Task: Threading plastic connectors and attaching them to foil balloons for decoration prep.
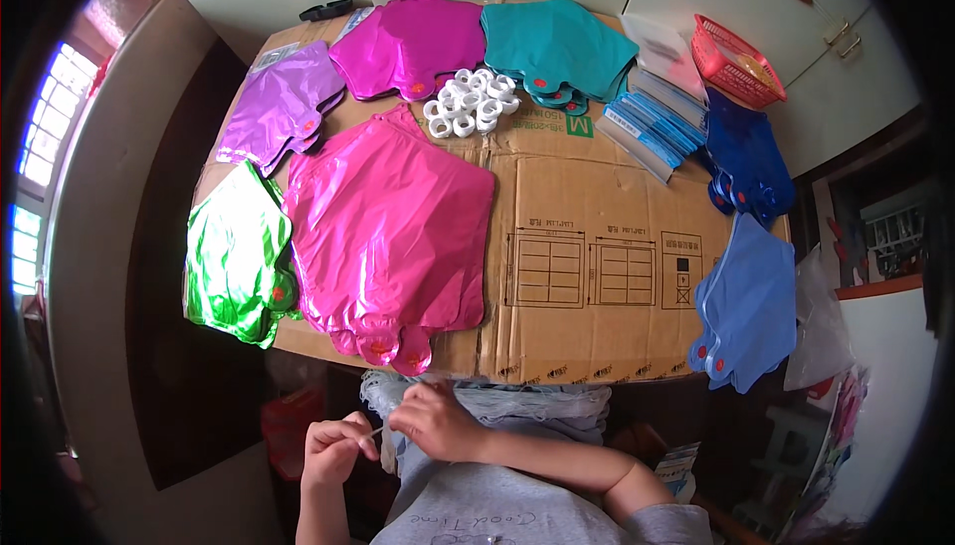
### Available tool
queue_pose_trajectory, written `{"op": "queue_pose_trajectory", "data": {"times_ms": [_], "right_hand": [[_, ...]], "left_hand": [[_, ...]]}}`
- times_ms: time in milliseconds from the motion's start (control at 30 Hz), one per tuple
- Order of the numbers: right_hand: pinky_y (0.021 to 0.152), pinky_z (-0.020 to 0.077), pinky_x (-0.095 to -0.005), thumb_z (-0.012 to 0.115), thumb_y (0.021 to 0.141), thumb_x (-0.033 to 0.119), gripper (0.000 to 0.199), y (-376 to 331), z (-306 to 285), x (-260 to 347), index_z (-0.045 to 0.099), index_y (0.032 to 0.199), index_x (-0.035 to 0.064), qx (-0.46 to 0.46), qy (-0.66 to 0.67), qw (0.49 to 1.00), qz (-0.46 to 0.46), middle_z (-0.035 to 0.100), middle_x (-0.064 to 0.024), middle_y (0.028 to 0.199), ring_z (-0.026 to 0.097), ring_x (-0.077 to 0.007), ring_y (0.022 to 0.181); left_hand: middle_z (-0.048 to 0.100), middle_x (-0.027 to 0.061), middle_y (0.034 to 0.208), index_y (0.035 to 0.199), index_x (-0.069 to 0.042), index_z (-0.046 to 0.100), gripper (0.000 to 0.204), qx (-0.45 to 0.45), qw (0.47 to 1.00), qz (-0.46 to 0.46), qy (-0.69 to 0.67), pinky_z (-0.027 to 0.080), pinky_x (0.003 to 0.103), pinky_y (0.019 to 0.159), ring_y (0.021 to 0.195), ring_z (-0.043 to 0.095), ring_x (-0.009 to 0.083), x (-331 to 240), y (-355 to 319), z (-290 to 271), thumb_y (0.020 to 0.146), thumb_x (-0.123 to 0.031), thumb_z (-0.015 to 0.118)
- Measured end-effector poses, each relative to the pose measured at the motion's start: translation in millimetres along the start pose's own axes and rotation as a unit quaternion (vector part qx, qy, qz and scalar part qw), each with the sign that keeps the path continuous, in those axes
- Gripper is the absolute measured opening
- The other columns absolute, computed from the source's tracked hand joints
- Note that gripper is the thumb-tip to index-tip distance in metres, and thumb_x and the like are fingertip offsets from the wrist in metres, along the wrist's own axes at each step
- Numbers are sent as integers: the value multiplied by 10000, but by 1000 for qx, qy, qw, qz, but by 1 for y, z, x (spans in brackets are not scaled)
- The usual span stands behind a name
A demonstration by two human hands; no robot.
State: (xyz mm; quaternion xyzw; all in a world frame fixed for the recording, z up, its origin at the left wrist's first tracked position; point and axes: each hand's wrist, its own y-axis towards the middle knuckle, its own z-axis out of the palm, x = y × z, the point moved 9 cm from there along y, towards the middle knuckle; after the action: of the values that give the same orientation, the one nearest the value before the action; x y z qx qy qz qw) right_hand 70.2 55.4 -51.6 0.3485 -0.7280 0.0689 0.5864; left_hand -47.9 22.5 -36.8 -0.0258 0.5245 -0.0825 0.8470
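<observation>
Below the front edge of the table, both hands are raised over my lap. My left hand (335, 451) pinches a thin pale string (376, 433) between thumb and fingers. Close beside it, my right hand (432, 422) has its fingers curled around the other end of the short taut stretch. A bundle of long whitish strands (542, 402) lies across my lap behind the hands. On the table just above them is a stack of flat shiny pink foil balloons (393, 232), their rounded tabs hanging over the edge.
More flat foil balloon stacks ring the cardboard-covered table (587, 187): green (239, 257), purple (279, 107), magenta (413, 43), teal (557, 48), dark blue (746, 152) and light blue (751, 301). White rings (468, 102), blue-and-white packets (652, 127) and a red basket (731, 63) sit toward the back.
</observation>
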Motion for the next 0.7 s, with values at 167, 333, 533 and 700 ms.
{"op": "queue_pose_trajectory", "data": {"times_ms": [167, 333, 533, 700], "right_hand": [[811, 374, -355, 641, 773, 130, 61, 1, -6, 10, 610, 809, 93, -8, -25, 999, -42, 564, -27, 785, 530, -205, 865], [767, 413, -334, 645, 783, 108, 74, -7, 1, -14, 613, 836, 67, 30, -15, 999, -30, 579, -36, 795, 540, -215, 851], [721, 452, -352, 624, 772, 91, 55, -18, 3, -29, 605, 817, 65, 21, 14, 1000, -9, 580, -64, 786, 560, -244, 822], [706, 462, -346, 612, 784, 88, 37, -21, 7, -41, 601, 810, 65, 23, -12, 1000, -15, 578, -70, 783, 570, -250, 819]], "left_hand": [[620, 65, 735, 855, -28, 656, 128, -16, 811, 68, 582, 422, 304, 665, 710, 518, 168, -9, 10, 10, 745, -5, 595], [617, 66, 691, 840, 2, 636, 87, 20, 979, -81, 188, 423, 307, 680, 742, 532, 155, 25, 1, -10, 764, -30, 610], [622, 105, 959, 1010, 12, 627, 221, -178, 981, -10, 77, 421, 280, 768, 816, 543, 156, 30, 1, -35, 797, -47, 631], [621, 70, 785, 804, -33, 623, 112, 49, 708, 93, 698, 406, 345, 650, 723, 528, 234, 4, 19, 18, 715, -71, 680]]}}
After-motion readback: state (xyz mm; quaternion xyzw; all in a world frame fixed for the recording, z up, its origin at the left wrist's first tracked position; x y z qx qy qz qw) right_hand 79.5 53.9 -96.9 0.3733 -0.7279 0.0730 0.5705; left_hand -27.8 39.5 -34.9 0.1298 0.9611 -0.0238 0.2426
